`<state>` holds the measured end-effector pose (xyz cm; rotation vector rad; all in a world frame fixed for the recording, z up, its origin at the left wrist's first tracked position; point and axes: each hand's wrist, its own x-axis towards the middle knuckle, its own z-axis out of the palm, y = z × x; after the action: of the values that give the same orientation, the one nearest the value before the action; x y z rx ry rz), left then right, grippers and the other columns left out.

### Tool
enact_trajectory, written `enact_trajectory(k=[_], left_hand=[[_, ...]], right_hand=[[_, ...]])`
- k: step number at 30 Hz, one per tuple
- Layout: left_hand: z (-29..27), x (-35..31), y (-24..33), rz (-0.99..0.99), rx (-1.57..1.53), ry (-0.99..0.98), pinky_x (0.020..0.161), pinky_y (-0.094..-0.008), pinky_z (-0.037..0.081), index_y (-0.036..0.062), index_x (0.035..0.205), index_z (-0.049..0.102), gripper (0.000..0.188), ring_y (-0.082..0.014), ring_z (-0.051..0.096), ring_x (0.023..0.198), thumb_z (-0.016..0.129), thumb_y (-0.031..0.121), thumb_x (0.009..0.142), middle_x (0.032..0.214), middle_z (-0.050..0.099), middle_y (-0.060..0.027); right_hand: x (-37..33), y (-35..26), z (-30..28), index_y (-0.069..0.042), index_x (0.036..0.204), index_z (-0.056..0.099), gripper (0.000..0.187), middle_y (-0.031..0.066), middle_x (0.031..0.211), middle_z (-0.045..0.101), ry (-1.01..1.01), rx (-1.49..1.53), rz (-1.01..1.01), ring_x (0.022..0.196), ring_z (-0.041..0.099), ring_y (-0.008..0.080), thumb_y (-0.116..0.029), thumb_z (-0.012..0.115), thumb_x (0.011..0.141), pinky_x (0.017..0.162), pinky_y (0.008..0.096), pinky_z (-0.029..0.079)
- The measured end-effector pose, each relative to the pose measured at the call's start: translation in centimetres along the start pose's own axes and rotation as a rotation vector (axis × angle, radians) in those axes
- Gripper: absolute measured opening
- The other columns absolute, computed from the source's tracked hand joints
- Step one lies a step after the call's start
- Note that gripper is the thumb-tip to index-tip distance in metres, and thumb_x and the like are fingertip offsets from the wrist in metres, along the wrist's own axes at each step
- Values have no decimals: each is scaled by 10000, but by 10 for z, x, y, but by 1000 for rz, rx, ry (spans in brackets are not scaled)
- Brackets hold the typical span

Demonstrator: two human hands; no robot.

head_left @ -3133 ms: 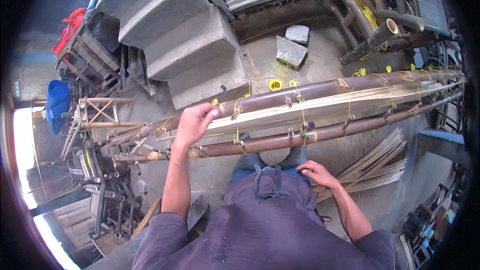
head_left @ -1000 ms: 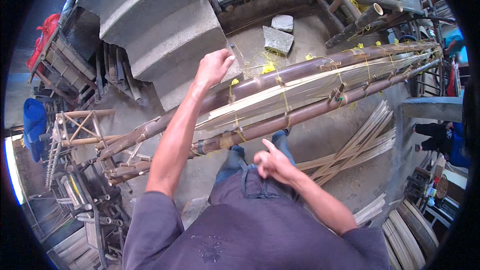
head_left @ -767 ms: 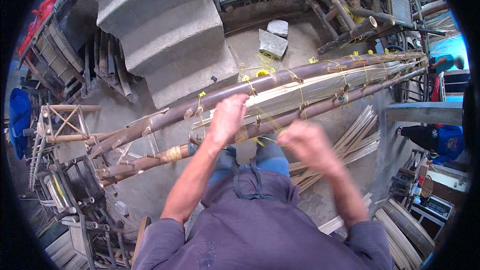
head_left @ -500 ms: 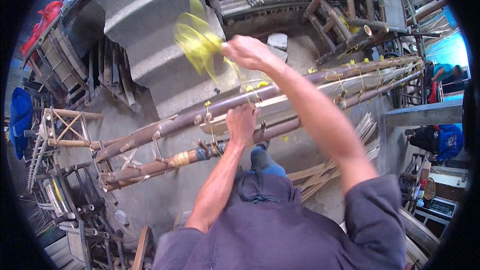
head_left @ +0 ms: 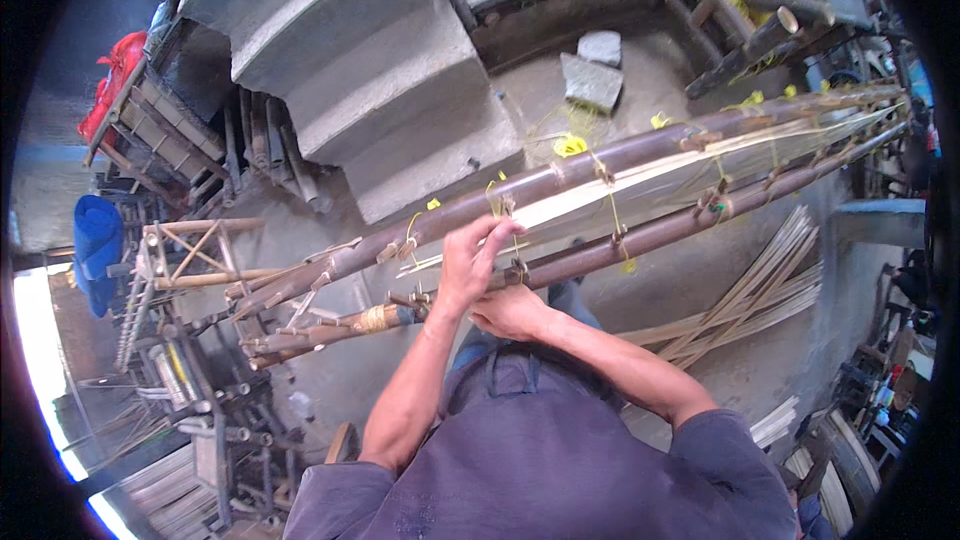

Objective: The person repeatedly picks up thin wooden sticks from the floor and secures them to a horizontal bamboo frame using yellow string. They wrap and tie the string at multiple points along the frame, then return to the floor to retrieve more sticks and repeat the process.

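Note:
A long frame of two dark bamboo poles runs across in front of me: the far pole (head_left: 455,211) and the near pole (head_left: 580,262). Pale split bamboo strips (head_left: 600,188) lie between them. Thin yellow cord (head_left: 612,202) spans from pole to pole at several pegs, with loops standing on the far pole. My left hand (head_left: 470,262) is closed in a pinch over the gap by a peg, at a strand of yellow cord. Just below it my right hand (head_left: 515,313) is closed against the near pole; what its fingers hold is hidden.
Concrete steps (head_left: 360,70) rise beyond the frame, with two stone blocks (head_left: 592,83) beside them. Bundled bamboo strips (head_left: 745,300) lie on the floor at right. Bamboo furniture (head_left: 205,255) stands at left, and stacked bamboo (head_left: 750,25) at far right.
My right hand has come down from above the far pole to the near pole beside my left hand. The bunch of yellow cord it swung no longer shows in it.

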<state>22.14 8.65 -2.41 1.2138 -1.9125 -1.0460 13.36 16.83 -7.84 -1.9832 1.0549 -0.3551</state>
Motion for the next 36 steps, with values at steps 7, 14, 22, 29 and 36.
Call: enact_trajectory(k=[7, 14, 22, 29, 36], left_hand=[[25, 116, -71, -576, -156, -263, 578, -306, 431, 27, 765, 544, 280, -138, 499, 606, 486, 254, 920, 659, 509, -8], [-127, 64, -61, -145, 115, -202, 649, -366, 507, -6, 864, 662, 399, -251, 668, 701, 474, 338, 936, 748, 681, -148], [-154, -75, -49, -94, 300, -187, 794, -461, 491, -13, 1092, 607, 257, -385, 607, 907, 510, 85, 875, 970, 623, -212], [-149, -83, -59, -14, 208, -40, 735, -490, 513, 9, 1013, 611, 217, -410, 625, 850, 550, 131, 844, 985, 628, -209], [-118, -75, -87, -55, 372, 44, 671, -472, 516, 21, 910, 646, 207, -397, 644, 767, 552, 204, 885, 878, 648, -228]], right_hand=[[-9, -16, -17, -36, 806, 629, 206, 153, 877, 675, -237, -178, 64, 860, 656, 288, -220, 546, 844, 727, 406, 527], [-62, -64, 19, -93, 1475, 181, 835, 94, 973, 574, 65, 1128, 325, 810, 586, 185, -116, 665, 794, 696, 317, 502], [13, -146, -2, -14, 913, 668, 169, 107, 885, 645, 307, 248, 319, 819, 629, 214, -164, 601, 871, 681, 325, 491], [124, -259, -128, -11, 717, 661, 91, 132, 755, 638, -212, -735, -104, 729, 655, 281, -85, 610, 733, 626, 386, 527], [209, -199, -92, 8, 983, 667, 253, 170, 1035, 625, -15, -121, -587, 905, 631, 307, -93, 658, 751, 792, 387, 516]])
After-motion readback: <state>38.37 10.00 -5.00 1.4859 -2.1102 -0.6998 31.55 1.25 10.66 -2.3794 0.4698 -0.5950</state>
